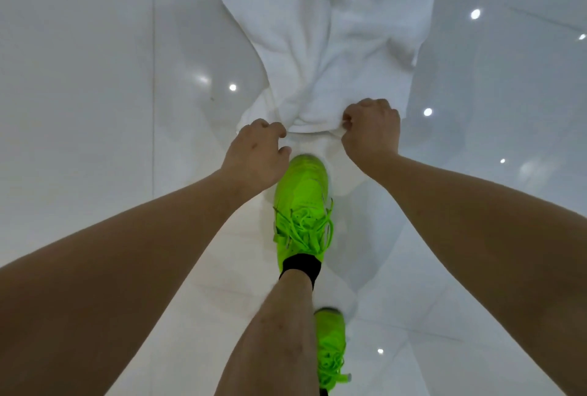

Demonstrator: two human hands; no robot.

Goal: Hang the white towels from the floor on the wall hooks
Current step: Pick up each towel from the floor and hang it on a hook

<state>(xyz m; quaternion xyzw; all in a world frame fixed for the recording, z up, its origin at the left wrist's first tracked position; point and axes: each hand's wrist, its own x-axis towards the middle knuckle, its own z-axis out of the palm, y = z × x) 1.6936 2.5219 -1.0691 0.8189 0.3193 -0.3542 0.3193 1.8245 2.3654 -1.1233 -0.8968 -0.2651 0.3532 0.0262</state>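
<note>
Early stage: towel pickup under way, nothing hung.
Towel [330, 46] lies on floor [79, 78] at 12 o'clock; right hand [371, 129] and left hand [257, 154] fingers pinch its near edge. Hooks unseen.

One white towel [333, 56] is lying on the glossy floor [95, 78]. Two hands are showing: the left hand [257, 154] and the right hand [371, 129]. Two neon-green shoes are showing, the front shoe [301, 202] and the rear shoe [330, 348].
</note>
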